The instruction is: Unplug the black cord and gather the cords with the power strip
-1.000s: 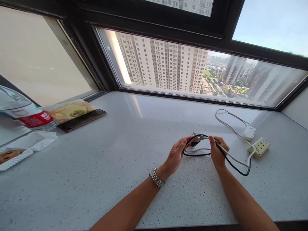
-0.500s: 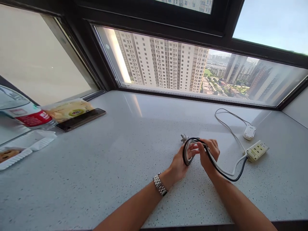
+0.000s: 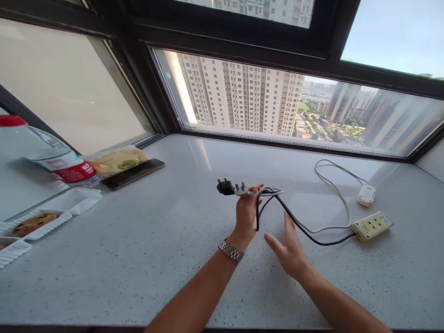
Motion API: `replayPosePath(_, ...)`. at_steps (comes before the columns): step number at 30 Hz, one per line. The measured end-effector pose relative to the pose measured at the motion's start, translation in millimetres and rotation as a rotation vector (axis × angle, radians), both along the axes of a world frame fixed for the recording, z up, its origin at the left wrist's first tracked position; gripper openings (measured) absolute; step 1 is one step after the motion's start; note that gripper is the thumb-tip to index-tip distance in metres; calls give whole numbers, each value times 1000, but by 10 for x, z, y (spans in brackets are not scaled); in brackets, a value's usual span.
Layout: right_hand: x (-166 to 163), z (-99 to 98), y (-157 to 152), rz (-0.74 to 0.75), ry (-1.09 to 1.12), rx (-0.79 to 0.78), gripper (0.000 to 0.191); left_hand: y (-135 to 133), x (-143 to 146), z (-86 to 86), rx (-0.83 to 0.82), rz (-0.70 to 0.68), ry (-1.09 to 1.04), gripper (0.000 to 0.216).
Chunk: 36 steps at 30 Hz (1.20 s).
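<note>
From my head camera, I look down on a pale speckled worktop (image 3: pixel 145 259) that runs under a wide window. My left hand (image 3: pixel 245 213) is raised a little above the middle of the worktop, clenched around a bundle of two cords, one black cord (image 3: pixel 305 235) and one white cord (image 3: pixel 321 228). Their two plugs, a black plug (image 3: pixel 225 187) and a grey plug (image 3: pixel 240 189), stick out past my thumb toward the left. A metal watch (image 3: pixel 231 250) sits on that wrist. My right hand (image 3: pixel 289 249) is released, palm spread and fingers straight, just beside the hanging cords and not gripping them; whether a fingertip brushes the black one I cannot tell.

Both cords run right to a cream power strip (image 3: pixel 372 225) lying near the right edge of the worktop. A separate thin white lead loops toward the back edge to a small white adapter (image 3: pixel 366 194).

At the left edge lie a water bottle (image 3: pixel 52 155) on its side, a snack packet (image 3: pixel 120 162), a dark phone (image 3: pixel 133 168) and a white tray with a cookie (image 3: pixel 34 224).

As I judge it, the risk lies in the slack: with only one hand gripping, the loops could slip out and unravel, and any pull on the cords could drag the light power strip across the smooth top.
</note>
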State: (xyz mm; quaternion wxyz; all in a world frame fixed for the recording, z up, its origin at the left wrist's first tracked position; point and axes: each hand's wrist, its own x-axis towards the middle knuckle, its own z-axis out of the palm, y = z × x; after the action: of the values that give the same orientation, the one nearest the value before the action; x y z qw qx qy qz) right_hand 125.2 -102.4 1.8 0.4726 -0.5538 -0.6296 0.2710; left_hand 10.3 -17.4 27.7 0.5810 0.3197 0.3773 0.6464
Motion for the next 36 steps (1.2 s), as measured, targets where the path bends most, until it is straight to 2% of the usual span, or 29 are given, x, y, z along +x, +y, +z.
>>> replayPosePath(2, -26, 204, -142, 194, 2, 83, 33, -5, -31, 14, 69, 36, 89, 28)
replayPosePath(3, -25, 315, -157, 224, 8, 180, 25, -19, -35, 14, 91, 28, 120, 27)
replayPosePath(4, -19, 417, -124, 207, -9, 287, 27, -40, -31, 10, 109, 4, 143, 27)
replayPosePath(5, -9, 497, -46, 152, -43, 351, 39, -65, -22, 3, 126, -34, 157, 28)
replayPosePath(6, 3, 548, 68, 83, -87, 346, 57, -91, -9, -8, 143, -76, 161, 28)
replayPosePath(7, 15, 567, 200, 30, -126, 293, 72, -116, 5, -21, 161, -121, 158, 29)
replayPosePath(9, 40, 525, 451, 27, -166, 138, 79, -155, 29, -55, 194, -205, 147, 31)
replayPosePath(11, 66, 433, 592, 58, -170, 48, 65, -175, 46, -92, 211, -248, 158, 32)
replayPosePath(14, 92, 347, 576, 61, -170, 75, 41, -186, 67, -129, 245, -276, 186, 28)
replayPosePath(18, 94, 352, 482, -15, -180, 108, 33, -188, 82, -99, 251, -303, 53, 25)
replayPosePath(21, 91, 319, 516, -49, -117, 123, 27, -166, 43, -27, 179, -272, -81, 27)
replayPosePath(24, 99, 262, 558, 27, -105, 161, 26, -132, -22, 46, 80, -261, -198, 30)
replayPosePath(29, 137, 300, 475, 199, -391, 64, 17, -124, -42, 155, -21, -306, -340, 36)
replayPosePath(32, 212, 397, 379, 216, -600, 22, 19, -157, -56, 293, -20, -331, -298, 43)
replayPosePath(36, 448, 528, 266, 170, -755, 11, 27, -225, -251, 657, 52, -363, -145, 39)
